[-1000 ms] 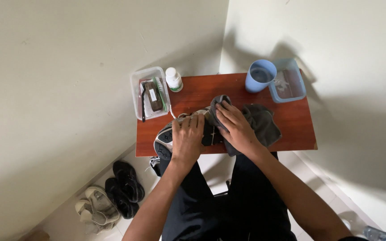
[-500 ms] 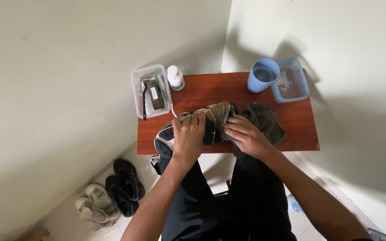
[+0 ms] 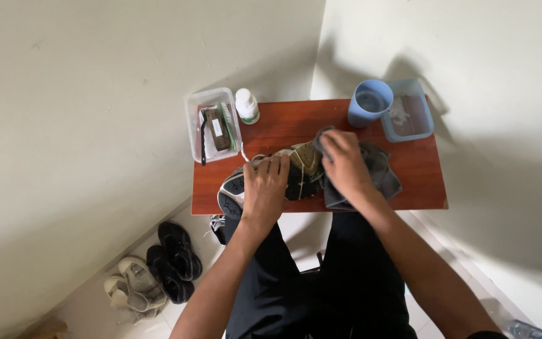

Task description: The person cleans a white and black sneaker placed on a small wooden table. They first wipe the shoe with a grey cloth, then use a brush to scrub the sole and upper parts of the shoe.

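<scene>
Now, left hand (image 3: 265,188): I clamp it on the shoe (image 3: 277,179).
Right hand (image 3: 344,164): I press the grey cloth (image 3: 377,176) to the shoe.

You see a small white bottle (image 3: 246,105) with a green-banded label standing at the surface's (image 3: 283,125) far edge, beside a clear box (image 3: 212,124).

Bare tabletop (image 3: 283,125) between bottle (image 3: 246,105) and cup (image 3: 367,103)

A worn sneaker (image 3: 286,176) lies sole-up on its side across the front edge of the counter (image 3: 421,182), its tread black and olive. A dark grey cloth (image 3: 377,176) lies bunched against its toe end.
</scene>
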